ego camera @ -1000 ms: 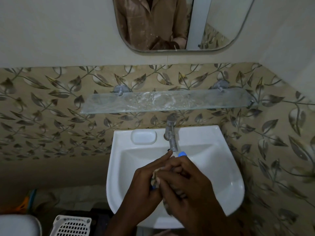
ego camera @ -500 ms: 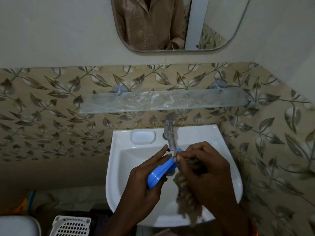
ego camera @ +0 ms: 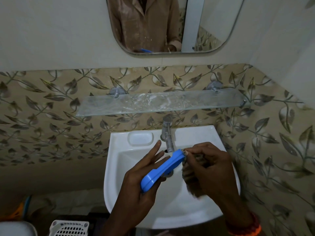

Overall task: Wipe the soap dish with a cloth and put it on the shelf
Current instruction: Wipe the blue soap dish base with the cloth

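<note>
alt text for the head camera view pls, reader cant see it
Over a white sink, the left hand holds a blue soap dish while the right hand rubs its far end with a brown cloth. A bare glass shelf and a mirror hang on the wall above the tap.

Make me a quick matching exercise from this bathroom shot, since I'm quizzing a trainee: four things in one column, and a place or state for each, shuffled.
Things:
1. soap dish
2. cloth
3. shelf
4. tap

Places or states:
A. mounted on the wall above the basin
B. held in the left hand
C. stands at the basin's back rim
D. gripped in the right hand

Pairs: 1-B, 2-D, 3-A, 4-C
</note>
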The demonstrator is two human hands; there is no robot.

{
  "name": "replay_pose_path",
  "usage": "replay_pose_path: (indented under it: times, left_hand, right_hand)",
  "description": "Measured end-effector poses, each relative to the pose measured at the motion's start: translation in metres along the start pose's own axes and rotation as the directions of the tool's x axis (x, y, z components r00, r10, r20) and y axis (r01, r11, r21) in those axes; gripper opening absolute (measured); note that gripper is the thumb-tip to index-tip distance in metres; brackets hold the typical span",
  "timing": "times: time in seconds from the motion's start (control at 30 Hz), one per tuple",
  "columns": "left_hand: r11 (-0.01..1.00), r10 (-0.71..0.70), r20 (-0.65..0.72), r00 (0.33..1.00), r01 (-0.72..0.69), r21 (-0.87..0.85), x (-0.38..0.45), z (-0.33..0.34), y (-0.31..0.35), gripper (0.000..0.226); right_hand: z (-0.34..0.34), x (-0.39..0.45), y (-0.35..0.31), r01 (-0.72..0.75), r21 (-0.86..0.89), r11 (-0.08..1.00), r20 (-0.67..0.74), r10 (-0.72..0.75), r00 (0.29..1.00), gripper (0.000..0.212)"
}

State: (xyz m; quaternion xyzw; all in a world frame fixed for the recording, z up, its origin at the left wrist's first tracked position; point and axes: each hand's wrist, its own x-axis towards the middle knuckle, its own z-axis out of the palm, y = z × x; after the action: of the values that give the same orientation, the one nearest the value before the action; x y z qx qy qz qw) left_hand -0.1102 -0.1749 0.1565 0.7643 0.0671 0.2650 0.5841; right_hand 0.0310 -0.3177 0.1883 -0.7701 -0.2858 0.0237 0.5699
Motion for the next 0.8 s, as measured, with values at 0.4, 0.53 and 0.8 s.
replay_pose_path:
  times: [0.4, 0.53, 0.8]
  left_hand:
    - [0.998, 0.005, 0.005, 1.000, -0.004, -0.062, -0.005, 0.004, 0.012, 0.048]
    - [1.000, 0.006, -0.085, 0.996, -0.004, 0.020, -0.007, 0.008, 0.008, 0.037]
    - [0.989, -0.146, -0.050, 0.988, 0.145, -0.025, -0.009, 0.019, 0.006, 0.053]
  right_hand:
    - [0.003, -0.008, -0.006, -0.166, 0.135, 0.977, -0.030, 0.171, 0.985, 0.025]
    - [0.006, -0.018, -0.002, -0.594, 0.556, 0.581, 0.248, 0.567, 0.786, 0.021]
    - [0.015, -0.019, -0.007, -0.647, 0.672, 0.361, 0.429, 0.522, 0.737, 0.023]
